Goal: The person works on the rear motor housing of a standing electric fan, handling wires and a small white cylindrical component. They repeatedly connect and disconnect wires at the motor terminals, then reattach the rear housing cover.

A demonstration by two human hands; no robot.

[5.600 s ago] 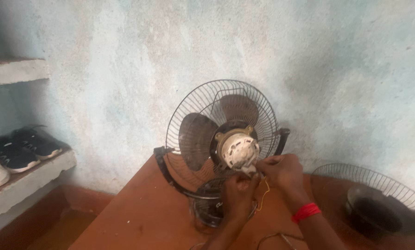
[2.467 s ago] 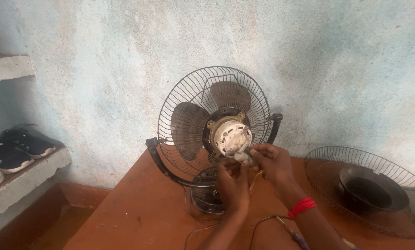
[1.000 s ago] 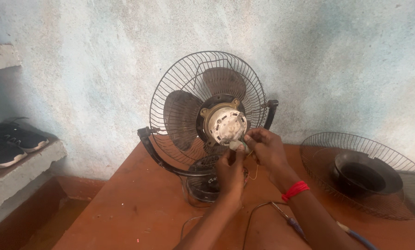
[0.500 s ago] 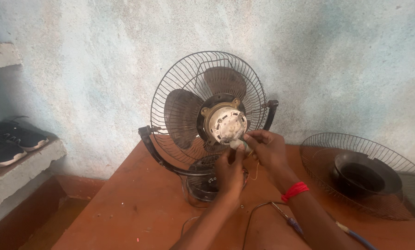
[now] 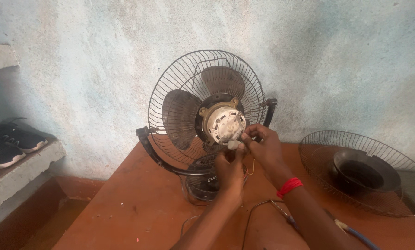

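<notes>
Head view: a table fan (image 5: 207, 115) stands on the brown table (image 5: 138, 208), its exposed motor (image 5: 224, 124) facing out. The right hand (image 5: 263, 148) pinches wires (image 5: 237, 144) beneath the motor; the left hand's (image 5: 229, 170) grip cannot be told.

Home repair corner: rough plastered wall (image 5: 77, 55), reddish worktop (image 5: 138, 203), stripped table fan (image 5: 212, 120), loose fan guard (image 5: 365, 171), shoes (image 5: 12, 139) on a concrete ledge (image 5: 17, 176).
</notes>
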